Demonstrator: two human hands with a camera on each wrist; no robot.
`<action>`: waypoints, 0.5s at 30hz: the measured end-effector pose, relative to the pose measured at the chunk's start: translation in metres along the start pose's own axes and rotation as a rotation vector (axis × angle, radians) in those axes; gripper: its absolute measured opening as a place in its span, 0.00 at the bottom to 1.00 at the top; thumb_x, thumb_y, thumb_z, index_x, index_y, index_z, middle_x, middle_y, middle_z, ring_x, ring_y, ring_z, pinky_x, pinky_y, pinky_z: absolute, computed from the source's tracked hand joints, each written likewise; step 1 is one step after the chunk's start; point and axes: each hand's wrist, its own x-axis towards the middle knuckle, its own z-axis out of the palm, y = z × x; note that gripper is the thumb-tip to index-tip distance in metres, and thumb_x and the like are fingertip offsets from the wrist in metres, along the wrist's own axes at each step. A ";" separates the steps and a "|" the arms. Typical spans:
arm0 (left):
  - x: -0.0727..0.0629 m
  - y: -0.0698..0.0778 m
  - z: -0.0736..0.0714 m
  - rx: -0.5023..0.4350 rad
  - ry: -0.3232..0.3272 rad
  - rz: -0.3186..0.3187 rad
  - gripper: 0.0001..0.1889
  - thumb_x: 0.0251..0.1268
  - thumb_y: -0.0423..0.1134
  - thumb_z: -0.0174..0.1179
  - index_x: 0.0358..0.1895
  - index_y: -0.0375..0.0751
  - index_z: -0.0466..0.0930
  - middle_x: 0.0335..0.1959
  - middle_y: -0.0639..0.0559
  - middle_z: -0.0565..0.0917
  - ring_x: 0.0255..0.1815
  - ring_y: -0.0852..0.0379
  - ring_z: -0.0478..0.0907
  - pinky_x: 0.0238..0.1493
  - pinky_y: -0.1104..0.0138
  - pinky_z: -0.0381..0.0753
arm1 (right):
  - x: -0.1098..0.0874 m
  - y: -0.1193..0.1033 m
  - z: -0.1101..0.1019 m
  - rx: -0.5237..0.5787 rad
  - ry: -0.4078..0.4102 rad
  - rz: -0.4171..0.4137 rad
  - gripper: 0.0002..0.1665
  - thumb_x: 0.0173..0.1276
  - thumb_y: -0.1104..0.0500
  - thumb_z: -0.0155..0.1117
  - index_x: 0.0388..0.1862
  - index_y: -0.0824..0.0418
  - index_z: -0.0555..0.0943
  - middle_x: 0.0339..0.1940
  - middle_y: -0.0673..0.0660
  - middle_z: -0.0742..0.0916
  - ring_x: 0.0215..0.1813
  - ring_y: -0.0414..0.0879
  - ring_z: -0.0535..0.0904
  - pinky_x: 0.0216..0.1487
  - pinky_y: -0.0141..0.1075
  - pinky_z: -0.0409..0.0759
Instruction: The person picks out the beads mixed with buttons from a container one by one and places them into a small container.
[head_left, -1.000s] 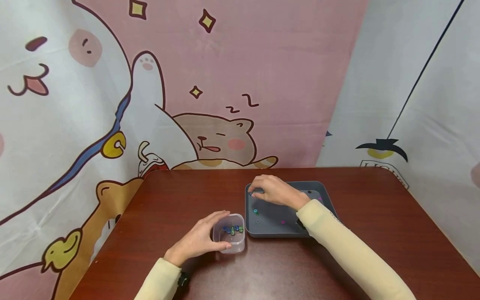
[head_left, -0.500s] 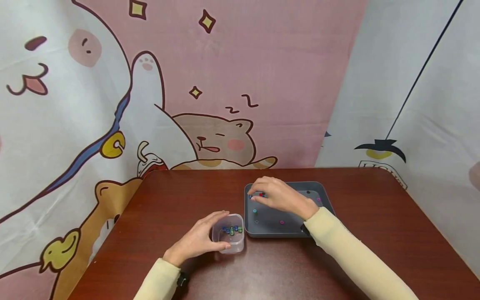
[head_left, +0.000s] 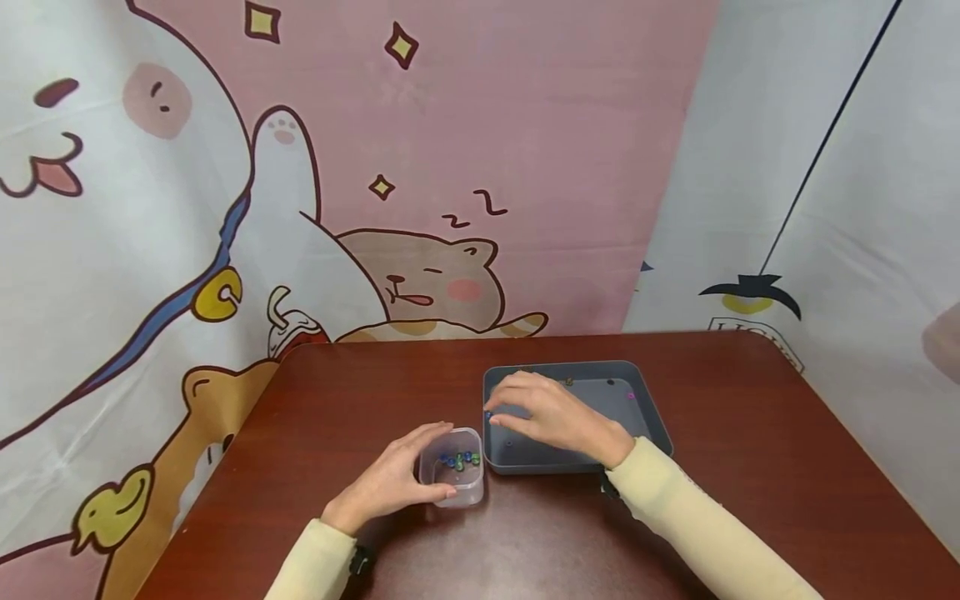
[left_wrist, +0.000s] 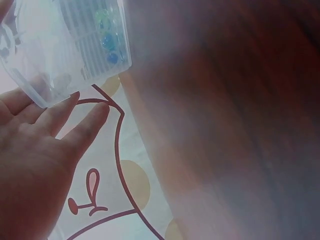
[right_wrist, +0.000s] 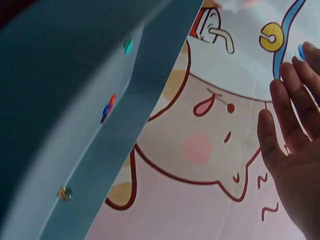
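My left hand point(head_left: 393, 475) holds a small clear plastic tub point(head_left: 470, 493), thumb at the near side and fingers at the far side. Inside it lie several blue and green glass marbles point(head_left: 460, 461), seen through the wall in the left wrist view. My right hand point(head_left: 551, 417) is above the left part of a grey tray point(head_left: 577, 367). Between its thumb and fingertips it pinches a blue glass marble point(right_wrist: 300, 52), small in the head view. A brownish marble point(head_left: 569, 381) lies near the tray's far wall.
Also in the tray are a pink ring point(head_left: 631, 396), a dark piece point(head_left: 611, 382), a green piece point(right_wrist: 128, 46) and red and blue pieces point(right_wrist: 108, 107). Tub and tray stand close together on a brown table point(head_left: 360, 383), before a printed cloth point(head_left: 570, 167).
My right hand has come nearer from the tray's far left corner and now carries the blue marble. The left hand keeps its hold on the tub. The head view has shifted slightly.
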 end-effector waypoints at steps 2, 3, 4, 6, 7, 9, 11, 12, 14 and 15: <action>0.000 0.000 0.000 -0.004 -0.001 -0.003 0.46 0.55 0.59 0.77 0.76 0.48 0.69 0.75 0.48 0.72 0.73 0.49 0.71 0.68 0.44 0.73 | 0.000 -0.005 0.003 0.008 -0.002 -0.005 0.11 0.72 0.55 0.72 0.50 0.54 0.89 0.48 0.45 0.87 0.54 0.41 0.82 0.57 0.40 0.81; 0.000 0.000 0.000 -0.007 -0.003 -0.004 0.46 0.55 0.58 0.77 0.76 0.47 0.69 0.75 0.48 0.72 0.72 0.49 0.71 0.67 0.44 0.73 | 0.000 -0.007 0.004 0.007 -0.004 -0.010 0.11 0.71 0.54 0.73 0.50 0.54 0.89 0.48 0.45 0.87 0.53 0.41 0.81 0.57 0.41 0.81; 0.000 -0.001 0.000 -0.005 -0.002 -0.001 0.46 0.55 0.58 0.77 0.76 0.46 0.69 0.74 0.48 0.72 0.72 0.49 0.71 0.67 0.44 0.73 | 0.000 -0.010 0.006 0.007 -0.008 -0.017 0.11 0.71 0.54 0.73 0.50 0.54 0.89 0.48 0.45 0.87 0.54 0.41 0.81 0.57 0.41 0.81; 0.000 -0.001 0.000 -0.009 -0.004 -0.002 0.46 0.55 0.58 0.77 0.76 0.46 0.69 0.74 0.48 0.72 0.71 0.49 0.72 0.67 0.44 0.74 | 0.001 -0.013 0.009 -0.005 -0.007 -0.043 0.11 0.71 0.54 0.73 0.50 0.54 0.89 0.48 0.46 0.87 0.53 0.41 0.82 0.58 0.41 0.81; 0.000 -0.001 0.000 -0.012 -0.006 -0.004 0.46 0.55 0.58 0.77 0.76 0.45 0.69 0.74 0.48 0.72 0.71 0.49 0.72 0.66 0.44 0.74 | 0.001 -0.015 0.010 -0.011 -0.007 -0.055 0.11 0.71 0.55 0.73 0.50 0.55 0.89 0.48 0.46 0.87 0.53 0.41 0.82 0.58 0.41 0.81; 0.000 -0.001 0.000 -0.013 -0.008 -0.001 0.46 0.56 0.57 0.77 0.76 0.46 0.69 0.74 0.49 0.72 0.71 0.49 0.72 0.66 0.44 0.74 | 0.002 -0.019 0.013 -0.026 -0.008 -0.081 0.11 0.71 0.54 0.73 0.49 0.54 0.89 0.47 0.46 0.87 0.53 0.40 0.82 0.58 0.40 0.80; 0.000 -0.001 0.000 -0.013 -0.009 0.001 0.46 0.56 0.57 0.77 0.76 0.45 0.69 0.74 0.49 0.72 0.72 0.49 0.72 0.66 0.43 0.74 | 0.003 -0.022 0.016 -0.031 -0.010 -0.101 0.10 0.71 0.53 0.73 0.49 0.54 0.89 0.47 0.46 0.87 0.52 0.40 0.82 0.58 0.38 0.80; 0.000 -0.001 0.000 -0.011 -0.009 0.005 0.46 0.56 0.57 0.77 0.76 0.44 0.69 0.75 0.48 0.71 0.72 0.48 0.71 0.66 0.43 0.74 | 0.003 -0.024 0.018 -0.031 -0.012 -0.107 0.10 0.71 0.53 0.73 0.48 0.54 0.89 0.47 0.46 0.87 0.52 0.40 0.82 0.57 0.37 0.81; 0.000 -0.001 0.001 -0.005 -0.006 0.012 0.46 0.56 0.58 0.77 0.76 0.43 0.69 0.75 0.48 0.72 0.72 0.48 0.71 0.67 0.44 0.74 | 0.003 -0.026 0.021 -0.031 -0.022 -0.113 0.10 0.71 0.53 0.73 0.48 0.54 0.89 0.47 0.46 0.87 0.51 0.40 0.82 0.56 0.36 0.81; 0.001 -0.001 0.001 -0.001 -0.004 0.016 0.46 0.56 0.58 0.77 0.76 0.42 0.69 0.74 0.48 0.72 0.72 0.48 0.71 0.67 0.44 0.74 | 0.003 -0.027 0.023 -0.032 -0.028 -0.115 0.10 0.71 0.53 0.73 0.48 0.54 0.89 0.47 0.46 0.87 0.51 0.39 0.82 0.56 0.36 0.80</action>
